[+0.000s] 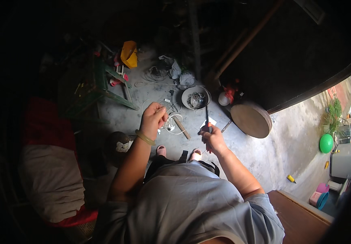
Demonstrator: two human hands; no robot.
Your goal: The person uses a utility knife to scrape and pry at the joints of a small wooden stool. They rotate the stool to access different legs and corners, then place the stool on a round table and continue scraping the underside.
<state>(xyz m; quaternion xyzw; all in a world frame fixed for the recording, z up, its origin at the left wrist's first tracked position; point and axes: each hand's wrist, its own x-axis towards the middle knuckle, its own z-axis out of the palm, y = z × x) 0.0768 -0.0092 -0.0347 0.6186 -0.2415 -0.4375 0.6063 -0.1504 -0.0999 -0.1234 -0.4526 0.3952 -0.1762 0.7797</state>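
My left hand (pixel 155 116) is raised with its fingers pinched together; what lies between them, if anything, is too small to make out. Loops of white cable (pixel 178 133) show just beside and below it. In my right hand (pixel 213 140), closed, is a slim dark tool (pixel 208 116) with an orange part by the fingers, pointing away from me. Its exact kind cannot be told. Beyond the tool's tip stands a round pale basin (pixel 184 100) with grey crumpled bits inside. A short wooden stick (pixel 180 126) lies on the floor between my hands.
A round wooden stool (pixel 250 120) stands to the right. At the left are a green frame (pixel 118 99) and a bed or chair with grey cloth (pixel 51 175). A yellow container (pixel 129 55) and plastic bags (pixel 175 69) lie farther off. A green ball (pixel 326 143) is far right.
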